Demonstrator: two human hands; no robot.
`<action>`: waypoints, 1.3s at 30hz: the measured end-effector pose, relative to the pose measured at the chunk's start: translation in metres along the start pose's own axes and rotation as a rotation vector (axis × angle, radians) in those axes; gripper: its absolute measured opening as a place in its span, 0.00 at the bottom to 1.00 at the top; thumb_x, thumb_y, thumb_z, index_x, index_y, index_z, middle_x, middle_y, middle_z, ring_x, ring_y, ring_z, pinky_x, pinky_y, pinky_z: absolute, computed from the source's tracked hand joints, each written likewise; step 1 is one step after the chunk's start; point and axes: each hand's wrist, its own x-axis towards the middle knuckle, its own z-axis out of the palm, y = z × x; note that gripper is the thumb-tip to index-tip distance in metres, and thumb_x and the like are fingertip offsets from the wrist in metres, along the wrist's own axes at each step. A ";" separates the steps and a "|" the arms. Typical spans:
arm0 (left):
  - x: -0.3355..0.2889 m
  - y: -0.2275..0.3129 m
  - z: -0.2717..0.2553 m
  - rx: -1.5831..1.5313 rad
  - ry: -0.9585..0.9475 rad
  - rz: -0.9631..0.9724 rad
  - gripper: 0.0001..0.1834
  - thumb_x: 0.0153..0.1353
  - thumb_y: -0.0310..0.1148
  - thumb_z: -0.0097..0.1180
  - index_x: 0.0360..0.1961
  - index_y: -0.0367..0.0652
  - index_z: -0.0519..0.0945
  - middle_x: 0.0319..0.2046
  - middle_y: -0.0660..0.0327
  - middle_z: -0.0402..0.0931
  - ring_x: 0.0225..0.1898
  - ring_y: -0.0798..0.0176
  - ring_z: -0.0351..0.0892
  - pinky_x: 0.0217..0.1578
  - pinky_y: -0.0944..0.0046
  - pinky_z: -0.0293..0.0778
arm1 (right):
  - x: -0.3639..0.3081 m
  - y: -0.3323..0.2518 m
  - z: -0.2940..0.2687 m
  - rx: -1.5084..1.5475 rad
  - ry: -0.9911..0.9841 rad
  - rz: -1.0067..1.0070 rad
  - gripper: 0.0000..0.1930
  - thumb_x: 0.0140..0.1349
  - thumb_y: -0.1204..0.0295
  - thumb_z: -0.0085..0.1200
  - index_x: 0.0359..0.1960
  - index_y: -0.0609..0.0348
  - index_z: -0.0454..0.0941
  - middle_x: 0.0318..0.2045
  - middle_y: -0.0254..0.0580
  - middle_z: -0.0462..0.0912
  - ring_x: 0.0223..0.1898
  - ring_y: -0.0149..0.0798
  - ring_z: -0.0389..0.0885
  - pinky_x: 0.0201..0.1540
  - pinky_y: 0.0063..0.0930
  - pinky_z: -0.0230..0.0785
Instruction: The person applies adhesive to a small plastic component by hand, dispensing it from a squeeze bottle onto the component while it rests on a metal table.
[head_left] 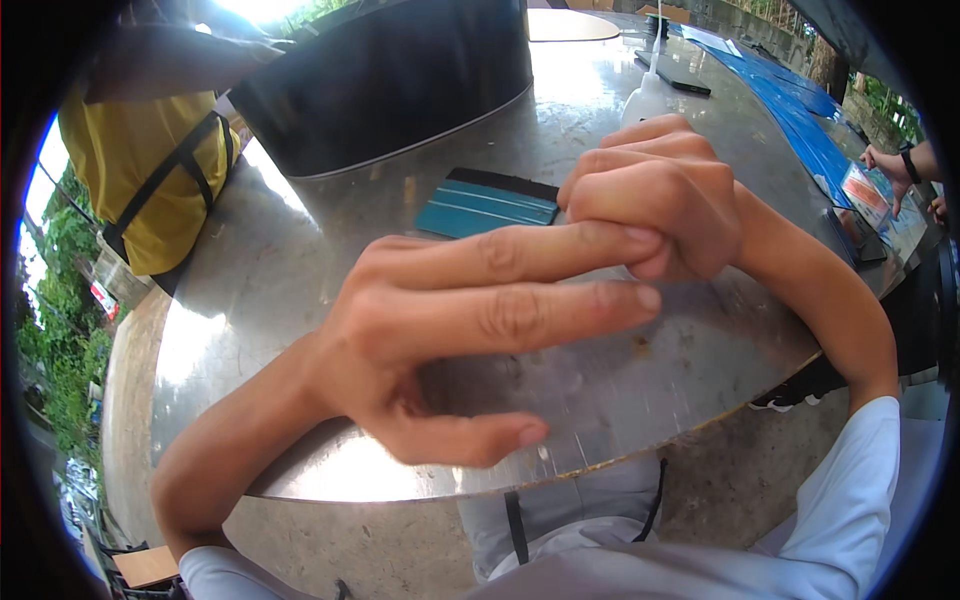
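Note:
My left hand (pixel 450 320) is held above a round metal table (pixel 300 260), fingers stretched out to the right and spread, thumb below; it holds nothing. My right hand (pixel 660 200) is curled into a fist and closes on the tip of my left index finger, with its thumb pressed under that fingertip. A teal squeegee with a black edge (pixel 487 203) lies flat on the table just beyond both hands, touched by neither.
A large dark curved panel (pixel 390 80) stands at the back of the table. A white squeeze bottle (pixel 648 95) and a black phone (pixel 672 80) lie further back. Blue sheets (pixel 800 120) run along the right, with another person's hand (pixel 895 165). A person in yellow (pixel 140 170) stands at the left.

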 end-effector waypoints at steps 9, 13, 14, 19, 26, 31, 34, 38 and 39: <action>-0.006 0.004 0.005 0.638 -0.179 0.081 0.29 0.44 0.35 0.70 0.51 0.40 0.85 0.69 0.51 0.63 0.53 0.51 0.82 0.52 0.54 0.81 | 0.013 -0.004 0.008 -0.017 0.268 0.010 0.09 0.53 0.71 0.64 0.34 0.58 0.78 0.19 0.33 0.79 0.19 0.34 0.81 0.20 0.24 0.72; -0.008 0.003 0.013 0.819 -0.110 0.131 0.29 0.42 0.33 0.71 0.52 0.55 0.86 0.70 0.58 0.62 0.57 0.56 0.79 0.58 0.52 0.76 | 0.012 -0.008 0.005 -0.007 0.215 0.038 0.10 0.55 0.70 0.63 0.34 0.60 0.78 0.20 0.33 0.80 0.19 0.33 0.81 0.20 0.24 0.72; -0.009 0.005 0.015 0.904 -0.090 0.128 0.29 0.43 0.35 0.72 0.52 0.63 0.86 0.70 0.62 0.62 0.58 0.58 0.78 0.62 0.51 0.73 | 0.010 -0.007 0.006 -0.002 0.202 0.002 0.13 0.63 0.63 0.57 0.36 0.62 0.77 0.23 0.36 0.80 0.20 0.34 0.81 0.20 0.25 0.71; -0.013 0.008 0.024 1.144 -0.032 0.135 0.30 0.43 0.44 0.73 0.52 0.83 0.82 0.70 0.74 0.61 0.61 0.60 0.75 0.71 0.47 0.59 | 0.011 -0.011 0.008 -0.019 0.171 -0.062 0.20 0.74 0.56 0.47 0.38 0.64 0.75 0.26 0.39 0.81 0.19 0.34 0.79 0.19 0.26 0.70; -0.007 0.010 0.028 1.169 -0.003 0.113 0.29 0.47 0.46 0.73 0.52 0.84 0.81 0.70 0.69 0.62 0.66 0.57 0.69 0.73 0.45 0.52 | 0.004 -0.007 0.010 0.002 0.203 -0.046 0.23 0.76 0.55 0.41 0.31 0.62 0.76 0.26 0.39 0.81 0.18 0.34 0.78 0.17 0.26 0.68; -0.007 0.009 0.026 1.148 -0.008 0.134 0.28 0.47 0.45 0.73 0.52 0.82 0.82 0.70 0.64 0.63 0.67 0.56 0.69 0.73 0.45 0.52 | 0.008 -0.006 0.010 0.016 0.208 -0.048 0.23 0.76 0.57 0.41 0.29 0.61 0.74 0.25 0.39 0.80 0.17 0.34 0.78 0.17 0.26 0.67; -0.008 0.011 0.024 1.137 -0.025 0.119 0.27 0.48 0.45 0.73 0.52 0.81 0.82 0.70 0.62 0.63 0.67 0.56 0.69 0.73 0.45 0.52 | 0.008 -0.004 0.010 0.020 0.219 -0.054 0.22 0.76 0.58 0.42 0.28 0.61 0.74 0.23 0.39 0.79 0.17 0.34 0.77 0.17 0.27 0.67; -0.010 0.008 0.020 1.163 -0.068 0.139 0.25 0.50 0.45 0.71 0.52 0.80 0.82 0.71 0.60 0.62 0.70 0.56 0.65 0.73 0.44 0.50 | 0.005 0.001 0.009 0.000 0.171 -0.072 0.21 0.75 0.58 0.43 0.28 0.62 0.74 0.21 0.38 0.77 0.16 0.34 0.75 0.16 0.26 0.66; -0.009 0.008 0.020 1.161 -0.074 0.143 0.25 0.50 0.45 0.71 0.52 0.80 0.82 0.71 0.60 0.62 0.70 0.56 0.65 0.73 0.44 0.50 | 0.005 0.001 0.008 0.002 0.155 -0.076 0.21 0.75 0.57 0.43 0.29 0.62 0.74 0.21 0.38 0.76 0.15 0.34 0.75 0.16 0.26 0.65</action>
